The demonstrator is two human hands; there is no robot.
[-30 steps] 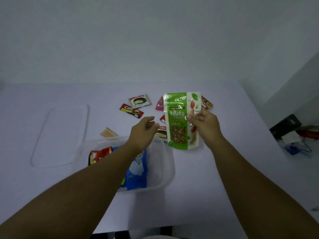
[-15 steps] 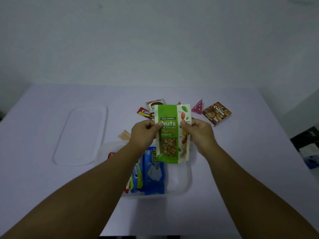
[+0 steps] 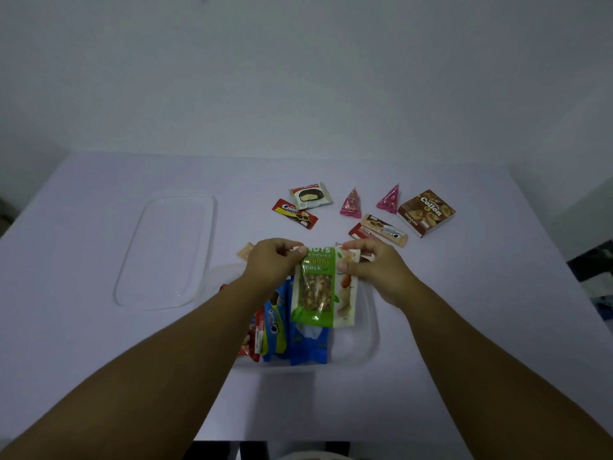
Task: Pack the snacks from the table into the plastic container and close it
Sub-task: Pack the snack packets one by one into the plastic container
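Note:
A green and white nuts pouch point(image 3: 320, 290) hangs over the clear plastic container point(image 3: 365, 343), pinched at its top corners by my left hand point(image 3: 273, 260) and my right hand point(image 3: 371, 265). Inside the container stand blue cookie packs point(image 3: 310, 343) and a red pack point(image 3: 250, 340), to the left of the pouch. On the table beyond lie a brown Collon box point(image 3: 426, 212), two pink triangular packets point(image 3: 351, 204), a chocolate pie pack point(image 3: 310, 195), a red cookie pack point(image 3: 294, 214) and a beige cookie pack point(image 3: 384, 229).
The clear container lid point(image 3: 166, 250) lies flat to the left of the container. A small tan packet point(image 3: 245, 251) peeks out behind my left hand. Dark objects point(image 3: 593, 263) sit off the table's right edge. The white table point(image 3: 99, 343) ends near my body.
Both hands have brought the nuts pouch down and toward me, from upright above the table to low over the container. My left hand, free a second ago, now grips the pouch's top corner.

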